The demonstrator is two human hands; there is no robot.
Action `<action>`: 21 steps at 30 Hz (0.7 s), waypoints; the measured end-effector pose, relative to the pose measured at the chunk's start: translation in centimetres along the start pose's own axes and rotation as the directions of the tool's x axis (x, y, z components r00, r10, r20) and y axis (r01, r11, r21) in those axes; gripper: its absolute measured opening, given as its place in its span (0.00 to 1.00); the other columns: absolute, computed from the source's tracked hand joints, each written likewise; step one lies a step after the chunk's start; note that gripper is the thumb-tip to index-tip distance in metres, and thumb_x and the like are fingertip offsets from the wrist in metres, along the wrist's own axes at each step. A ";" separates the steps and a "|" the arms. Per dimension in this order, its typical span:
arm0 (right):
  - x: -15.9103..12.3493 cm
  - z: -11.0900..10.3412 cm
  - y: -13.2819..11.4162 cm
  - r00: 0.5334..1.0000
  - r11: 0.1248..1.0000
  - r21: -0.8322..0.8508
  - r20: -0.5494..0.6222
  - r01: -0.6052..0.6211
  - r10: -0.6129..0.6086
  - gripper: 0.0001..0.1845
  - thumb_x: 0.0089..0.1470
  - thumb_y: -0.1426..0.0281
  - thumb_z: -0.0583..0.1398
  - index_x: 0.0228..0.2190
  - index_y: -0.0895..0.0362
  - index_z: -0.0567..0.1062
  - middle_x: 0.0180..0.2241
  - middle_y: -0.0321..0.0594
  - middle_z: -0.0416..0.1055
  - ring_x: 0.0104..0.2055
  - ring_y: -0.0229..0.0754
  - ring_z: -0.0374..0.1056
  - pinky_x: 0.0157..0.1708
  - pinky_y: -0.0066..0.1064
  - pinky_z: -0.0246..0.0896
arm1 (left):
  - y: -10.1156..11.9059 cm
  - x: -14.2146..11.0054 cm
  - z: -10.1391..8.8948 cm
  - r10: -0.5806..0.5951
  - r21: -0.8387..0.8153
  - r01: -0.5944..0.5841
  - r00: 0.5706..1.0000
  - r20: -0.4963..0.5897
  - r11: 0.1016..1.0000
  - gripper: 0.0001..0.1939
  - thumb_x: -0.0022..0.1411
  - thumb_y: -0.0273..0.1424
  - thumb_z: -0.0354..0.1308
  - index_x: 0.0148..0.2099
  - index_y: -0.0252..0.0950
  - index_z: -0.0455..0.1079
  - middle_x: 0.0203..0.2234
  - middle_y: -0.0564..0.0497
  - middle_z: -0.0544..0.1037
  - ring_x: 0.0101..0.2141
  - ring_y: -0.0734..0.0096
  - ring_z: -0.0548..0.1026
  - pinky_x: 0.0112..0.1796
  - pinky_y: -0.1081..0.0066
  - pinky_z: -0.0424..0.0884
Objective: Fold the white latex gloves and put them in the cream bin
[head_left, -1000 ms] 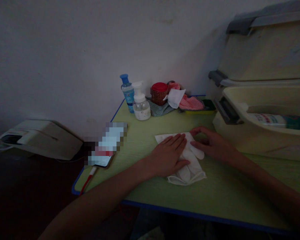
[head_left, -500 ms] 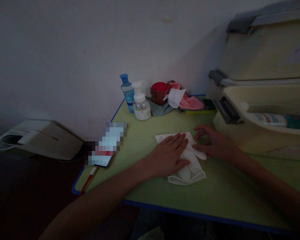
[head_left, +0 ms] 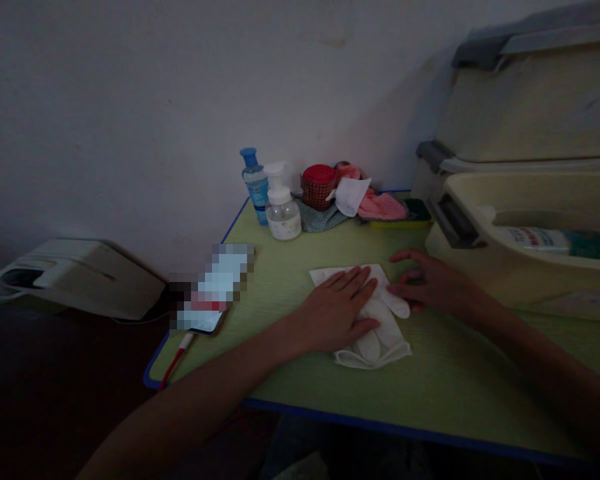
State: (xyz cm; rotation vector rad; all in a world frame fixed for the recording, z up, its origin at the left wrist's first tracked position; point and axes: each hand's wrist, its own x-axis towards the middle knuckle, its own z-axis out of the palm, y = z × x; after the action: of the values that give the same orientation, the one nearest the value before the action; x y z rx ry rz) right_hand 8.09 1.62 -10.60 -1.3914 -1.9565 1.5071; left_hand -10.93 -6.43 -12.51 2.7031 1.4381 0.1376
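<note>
A white glove (head_left: 386,331) lies folded on the green table, with finger-shaped lobes and a cuff edge toward me. My left hand (head_left: 337,313) rests flat on top of it, fingers stretched out, covering its middle. Just right of the glove is my right hand (head_left: 425,283), its index finger reaching out and the other fingers bent. The thumb and fingertips are close to a glove finger that sticks out to the right; whether they touch it I cannot tell.
A phone (head_left: 217,287) on a red cable lies left. Behind stand a blue bottle (head_left: 255,187), a pump bottle (head_left: 284,217), a red-lidded basket (head_left: 319,188) and cloths (head_left: 383,205). An open cream storage box (head_left: 505,283) fills the right. The green table (head_left: 280,377) has a blue edge.
My right hand has shifted slightly, its index finger a little straighter and farther from the thumb. My left hand and the glove are nearly unchanged.
</note>
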 end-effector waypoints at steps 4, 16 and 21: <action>0.1 -0.1 0.2 0.998 0.999 -0.019 -0.033 0.043 -0.044 0.24 0.40 0.66 0.62 0.39 0.55 0.59 0.21 0.28 0.66 0.17 0.33 0.63 0.16 0.26 0.58 | 0.0 0.0 0.0 0.001 -0.005 -0.001 1.000 -0.002 1.000 0.33 0.66 0.46 0.37 0.65 0.27 0.46 0.64 0.39 0.46 0.64 0.60 0.46 0.60 0.63 0.46; -0.2 -0.2 -0.1 1.000 0.996 -0.084 0.001 0.030 -0.030 0.29 0.36 0.67 0.64 0.40 0.55 0.58 0.21 0.27 0.67 0.18 0.33 0.63 0.18 0.26 0.58 | 0.1 0.0 -0.2 -0.010 -0.014 0.010 1.000 0.016 1.000 0.33 0.66 0.45 0.38 0.65 0.26 0.46 0.64 0.38 0.46 0.64 0.59 0.46 0.61 0.64 0.44; -0.4 0.0 -1.1 0.994 0.990 -0.088 0.004 -0.111 0.112 0.30 0.37 0.68 0.65 0.41 0.55 0.58 0.18 0.28 0.68 0.19 0.34 0.63 0.20 0.24 0.57 | 0.1 0.0 -0.1 -0.005 -0.014 0.005 1.000 -0.006 1.000 0.33 0.66 0.45 0.39 0.64 0.26 0.47 0.64 0.39 0.47 0.64 0.60 0.47 0.61 0.64 0.45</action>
State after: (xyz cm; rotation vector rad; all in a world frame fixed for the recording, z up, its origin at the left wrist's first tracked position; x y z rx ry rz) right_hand 7.79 1.30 -9.54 -1.5573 -2.0018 1.4935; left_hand -10.86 -6.48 -12.43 2.6897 1.4400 0.1547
